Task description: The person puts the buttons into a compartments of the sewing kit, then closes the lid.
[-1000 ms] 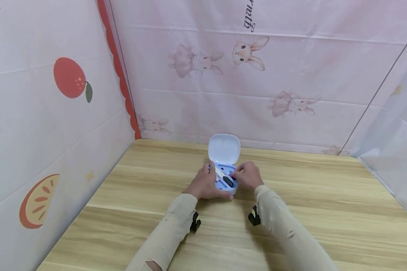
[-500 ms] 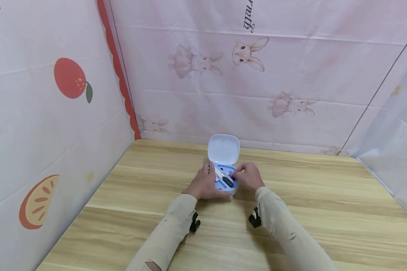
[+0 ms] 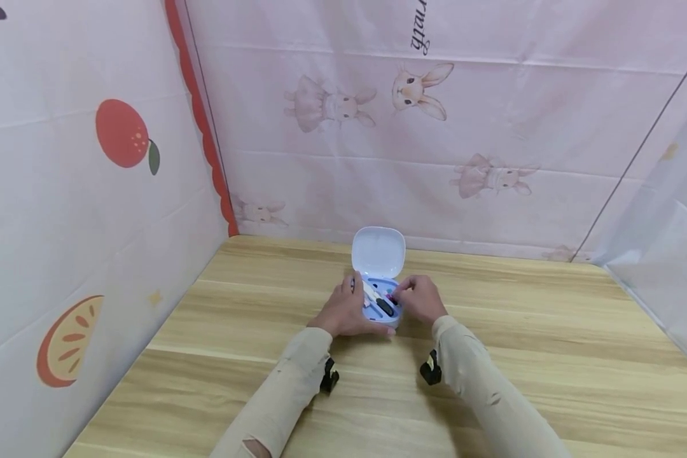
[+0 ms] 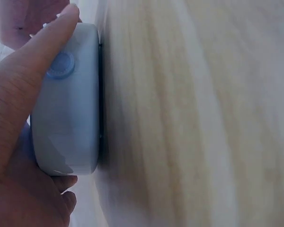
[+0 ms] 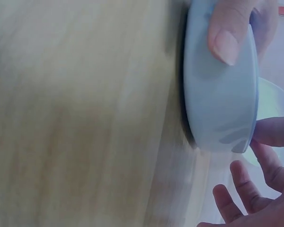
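A small white case (image 3: 390, 323) with a light blue inner tray stands on the table, its lid (image 3: 379, 251) raised at the back. My left hand (image 3: 343, 310) grips the case from the left, thumb along the front wall beside a round blue button (image 4: 61, 65). A slim white tool with a black end (image 3: 384, 306) lies diagonally in the tray. At the tray's right side, my right hand (image 3: 420, 298) pinches a small magenta item (image 3: 389, 296) between thumb and index finger, mostly hidden by the fingertips. Its other fingers (image 5: 246, 187) are spread apart in the right wrist view.
The wood-grain table (image 3: 252, 286) extends around the case. A pink rabbit-print sheet (image 3: 343, 191) hangs behind it, close to the lid. A white fruit-print sheet (image 3: 166, 242) borders the left side, and another pale sheet (image 3: 664, 242) the right.
Both hands stay at the case, the left still gripping it. The right hand has shifted very slightly down at the tray's right side. The lid stays raised.
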Demonstrator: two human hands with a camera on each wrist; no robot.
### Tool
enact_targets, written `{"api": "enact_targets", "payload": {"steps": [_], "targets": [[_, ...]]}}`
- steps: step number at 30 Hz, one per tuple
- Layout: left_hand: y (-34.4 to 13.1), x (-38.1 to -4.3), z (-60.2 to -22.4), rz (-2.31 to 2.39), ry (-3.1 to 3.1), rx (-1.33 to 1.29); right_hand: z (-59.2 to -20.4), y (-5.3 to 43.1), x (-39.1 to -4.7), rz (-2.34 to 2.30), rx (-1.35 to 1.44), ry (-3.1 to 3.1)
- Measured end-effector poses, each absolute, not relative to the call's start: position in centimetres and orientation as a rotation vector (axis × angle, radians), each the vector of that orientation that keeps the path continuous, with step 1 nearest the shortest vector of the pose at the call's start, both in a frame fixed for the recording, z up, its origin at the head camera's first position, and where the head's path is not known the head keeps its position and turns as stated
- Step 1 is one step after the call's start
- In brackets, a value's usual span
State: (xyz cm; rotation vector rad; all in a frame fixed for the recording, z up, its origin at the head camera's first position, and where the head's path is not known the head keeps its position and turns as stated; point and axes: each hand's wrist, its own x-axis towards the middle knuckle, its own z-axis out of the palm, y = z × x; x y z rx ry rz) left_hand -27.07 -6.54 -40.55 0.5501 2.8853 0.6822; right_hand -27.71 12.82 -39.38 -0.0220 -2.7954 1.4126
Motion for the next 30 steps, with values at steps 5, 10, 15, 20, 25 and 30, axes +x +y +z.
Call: {"api": "enact_targets", "payload": {"steps": [5, 10, 15, 20, 25, 30], "targets": [[-6.9, -27.0, -40.3, 0.705, 2.846, 0.528, -39.1, 13.0, -27.9, 1.458, -0.063, -2.736], [-7.4, -28.0, -40.2, 0.895, 2.831, 0.559, -38.7, 13.8, -28.2, 1.645, -0.189, -2.605], [-8.0, -29.3, -39.5, 1.188, 2.761, 0.504, -38.5, 14.5, -28.7, 2.106, -0.390, -2.337], [-8.7, -30.4, -39.1, 1.449, 2.592, 0.289, -38.2, 14.9, -29.3, 2.603, -0.539, -1.832], [-9.0, -31.4, -39.2, 1.888, 2.237, 0.069, -38.0, 15.2, -29.4, 2.889, -0.492, -1.454], [-9.1, -32.1, -39.2, 2.189, 1.898, -0.012, -38.3, 15.6, -29.5, 3.031, -0.279, -1.290]]}}
